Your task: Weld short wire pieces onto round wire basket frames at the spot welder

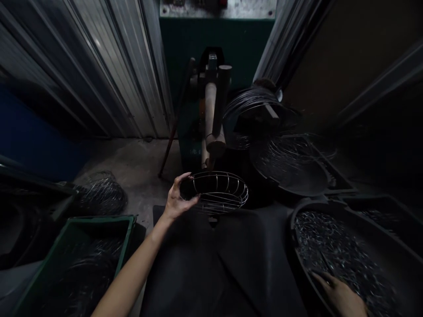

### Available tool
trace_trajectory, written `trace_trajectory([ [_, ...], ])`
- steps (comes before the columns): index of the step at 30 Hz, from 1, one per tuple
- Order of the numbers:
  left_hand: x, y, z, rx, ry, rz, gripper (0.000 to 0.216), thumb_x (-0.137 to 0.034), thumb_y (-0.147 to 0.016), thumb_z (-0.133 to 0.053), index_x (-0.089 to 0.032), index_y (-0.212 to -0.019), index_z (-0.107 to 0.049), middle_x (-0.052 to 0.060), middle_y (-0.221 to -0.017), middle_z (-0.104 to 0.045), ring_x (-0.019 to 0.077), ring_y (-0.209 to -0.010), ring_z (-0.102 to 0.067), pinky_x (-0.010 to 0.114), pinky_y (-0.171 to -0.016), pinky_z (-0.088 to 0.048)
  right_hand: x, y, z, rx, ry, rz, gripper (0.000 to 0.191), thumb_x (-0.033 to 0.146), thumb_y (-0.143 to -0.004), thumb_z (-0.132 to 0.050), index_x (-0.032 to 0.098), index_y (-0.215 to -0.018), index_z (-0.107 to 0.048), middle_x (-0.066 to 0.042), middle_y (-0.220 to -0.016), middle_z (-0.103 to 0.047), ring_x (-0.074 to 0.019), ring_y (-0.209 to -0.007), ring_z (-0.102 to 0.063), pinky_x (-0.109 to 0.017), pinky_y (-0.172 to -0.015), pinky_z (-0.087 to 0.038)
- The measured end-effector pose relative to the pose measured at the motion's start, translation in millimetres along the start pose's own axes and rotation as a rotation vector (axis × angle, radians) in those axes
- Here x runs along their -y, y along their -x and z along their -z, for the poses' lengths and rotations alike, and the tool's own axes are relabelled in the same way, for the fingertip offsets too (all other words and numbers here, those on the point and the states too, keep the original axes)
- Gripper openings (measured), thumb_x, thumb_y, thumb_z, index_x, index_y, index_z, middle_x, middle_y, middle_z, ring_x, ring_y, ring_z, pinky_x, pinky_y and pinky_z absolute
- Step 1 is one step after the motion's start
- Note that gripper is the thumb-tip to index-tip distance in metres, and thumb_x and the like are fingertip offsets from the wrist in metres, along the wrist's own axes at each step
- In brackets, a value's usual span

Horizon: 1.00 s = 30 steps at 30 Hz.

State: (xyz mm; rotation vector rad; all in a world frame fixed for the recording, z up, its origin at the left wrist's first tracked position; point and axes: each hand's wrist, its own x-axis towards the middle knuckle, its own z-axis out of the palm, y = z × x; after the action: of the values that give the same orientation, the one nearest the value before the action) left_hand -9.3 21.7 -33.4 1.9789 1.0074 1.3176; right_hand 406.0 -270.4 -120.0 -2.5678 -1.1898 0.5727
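My left hand [180, 198] is closed on the left rim of a round wire basket [228, 189], thumb inside and fingers around the outer edge. The basket is tilted, its opening toward me, just below the end of a machine's rod-shaped arm [216, 145]. Down at the right, my right hand [342, 295] is at a large black tub [299, 251] filled with short bits of metal wire [343, 251]. Its fingers are drawn together near the tub's inner wall; they are dark and blurred, and whatever they hold is too small to make out.
A green machine body [221, 39] stands ahead between corrugated metal panels [109, 57]. Wire rings hang at the right [254, 99], above another black tub [310, 180]. To the left are a green crate [130, 233] holding wire pieces and a wire heap [104, 193] on the floor.
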Motion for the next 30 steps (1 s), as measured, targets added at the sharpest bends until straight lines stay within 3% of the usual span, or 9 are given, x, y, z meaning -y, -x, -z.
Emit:
trace_trajectory([
  [5, -10.1, -2.8, 3.9, -0.006, -0.042, -0.018, 0.063, -0.025, -0.069, -0.073, -0.023, -0.126, -0.045, 0.006, -0.11, -0.06, 0.0186, -0.1, -0.062, 0.034, -0.092, -0.051, -5.9, 10.3, 3.3, -0.101, 0.164, -0.118, 0.034, 0.043, -0.074, -0.044, 0.03, -0.068, -0.075, -0.009, -0.073, -0.072, -0.0277, -0.06, -0.067, -0.036, -0.053, -0.05],
  [8, -12.3, -2.1, 8.4, -0.032, -0.061, -0.018, 0.062, -0.027, -0.068, -0.074, -0.022, -0.124, -0.047, 0.006, -0.109, -0.061, 0.0192, -0.1, -0.062, 0.034, -0.091, -0.051, 0.4, 23.3, 10.8, -0.066, 0.364, -0.218, 0.039, 0.036, -0.084, -0.039, 0.023, -0.094, -0.075, -0.012, -0.077, -0.072, -0.0275, -0.063, -0.068, -0.034, -0.054, -0.05],
  [11, -11.7, -0.7, 11.4, -0.032, -0.068, -0.018, 0.065, -0.029, -0.067, -0.075, -0.021, -0.125, -0.047, 0.007, -0.11, -0.062, 0.0201, -0.102, -0.062, 0.035, -0.092, -0.05, 10.7, 36.5, 21.8, 0.006, 0.521, -0.185, 0.042, 0.023, -0.089, -0.033, 0.017, -0.112, -0.067, -0.015, -0.094, -0.071, -0.0253, -0.079, -0.069, -0.031, -0.061, -0.05],
  [14, -7.9, -0.4, 11.3, -0.019, -0.087, -0.025, 0.069, -0.03, -0.065, -0.077, -0.022, -0.127, -0.046, 0.006, -0.112, -0.062, 0.0206, -0.102, -0.062, 0.036, -0.094, -0.05, 18.3, 43.3, 28.4, 0.101, 0.59, -0.153, 0.036, 0.014, -0.09, -0.035, 0.015, -0.103, -0.067, -0.015, -0.1, -0.069, -0.0221, -0.086, -0.068, -0.028, -0.067, -0.048],
  [18, -2.5, -6.2, 8.8, -0.035, -0.104, -0.041, 0.075, -0.03, -0.063, -0.079, -0.023, -0.13, -0.045, 0.005, -0.115, -0.06, 0.0216, -0.104, -0.061, 0.038, -0.096, -0.049, 13.4, 40.6, 32.9, 0.148, 0.574, -0.253, 0.028, 0.009, -0.086, -0.041, 0.013, -0.084, -0.068, -0.014, -0.089, -0.07, -0.0212, -0.083, -0.069, -0.026, -0.068, -0.046],
  [22, -16.6, -9.6, 10.2, 0.001, -0.145, -0.104, 0.063, -0.028, -0.067, -0.076, -0.023, -0.124, -0.052, 0.005, -0.113, -0.059, 0.0216, -0.104, -0.06, 0.038, -0.095, -0.049, 20.0, 31.4, 51.1, 0.116, 0.54, -0.217, 0.023, 0.014, -0.084, -0.045, 0.015, -0.089, -0.068, -0.013, -0.087, -0.072, -0.0232, -0.084, -0.069, -0.028, -0.069, -0.049],
  [25, -30.4, -9.7, 8.1, 0.039, -0.189, -0.14, 0.049, -0.026, -0.07, -0.073, -0.022, -0.117, -0.058, 0.006, -0.113, -0.057, 0.0211, -0.104, -0.059, 0.036, -0.093, -0.049, 62.3, 16.2, 70.5, 0.006, 0.293, -0.04, 0.022, 0.032, -0.08, -0.053, 0.019, -0.091, -0.066, -0.01, -0.087, -0.072, -0.0249, -0.081, -0.069, -0.031, -0.068, -0.052],
  [28, -33.5, -12.5, 2.5, 0.089, -0.214, -0.134, 0.05, -0.022, -0.07, -0.071, -0.023, -0.118, -0.058, 0.007, -0.113, -0.055, 0.0221, -0.107, -0.056, 0.036, -0.092, -0.05, 141.9, 9.8, 84.9, -0.049, -0.209, 0.241, 0.035, 0.049, -0.075, -0.059, 0.022, -0.096, -0.066, -0.006, -0.093, -0.072, -0.0235, -0.081, -0.068, -0.029, -0.067, -0.053],
  [30, -34.1, -14.2, -0.3, 0.13, -0.246, -0.127, 0.051, -0.019, -0.07, -0.07, -0.024, -0.119, -0.057, 0.007, -0.114, -0.054, 0.0231, -0.109, -0.054, 0.038, -0.093, -0.048, 203.7, 14.6, 88.9, 0.048, -0.389, 0.404, 0.035, 0.051, -0.077, -0.058, 0.022, -0.093, -0.069, -0.006, -0.093, -0.072, -0.0222, -0.082, -0.067, -0.028, -0.068, -0.054],
])
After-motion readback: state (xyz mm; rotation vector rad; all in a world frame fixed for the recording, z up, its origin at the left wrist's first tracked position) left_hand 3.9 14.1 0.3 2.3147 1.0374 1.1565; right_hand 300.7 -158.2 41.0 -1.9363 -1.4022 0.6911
